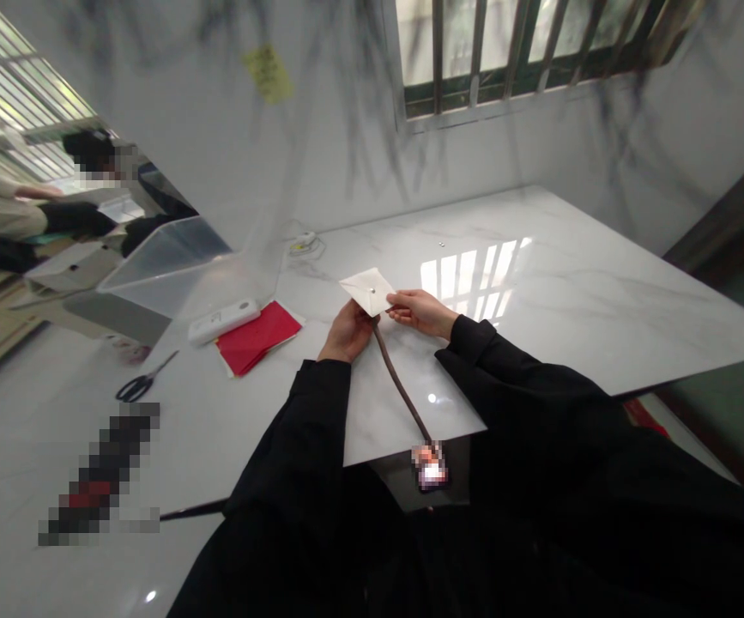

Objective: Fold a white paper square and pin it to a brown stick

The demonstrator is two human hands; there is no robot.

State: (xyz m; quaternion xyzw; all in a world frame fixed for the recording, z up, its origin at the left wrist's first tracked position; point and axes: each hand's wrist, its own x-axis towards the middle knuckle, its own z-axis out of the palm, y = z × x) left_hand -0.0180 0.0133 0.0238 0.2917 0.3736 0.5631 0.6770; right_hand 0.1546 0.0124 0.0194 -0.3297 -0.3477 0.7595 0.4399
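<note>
- Over the marble-patterned table [577, 318], I'm seeing the white folded paper [362, 283] being held up.
- Right hand [420, 311] is pinching its right corner; left hand [347, 333] is supporting it from below, hidden fingertips leaving me unable to tell their grip.
- I'm advising light pressure, keeping the folds flat.

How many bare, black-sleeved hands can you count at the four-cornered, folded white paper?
2. The left hand is at the lower-left edge of the folded white paper, some of its fingers hidden; the right hand pinches the right corner.
</note>
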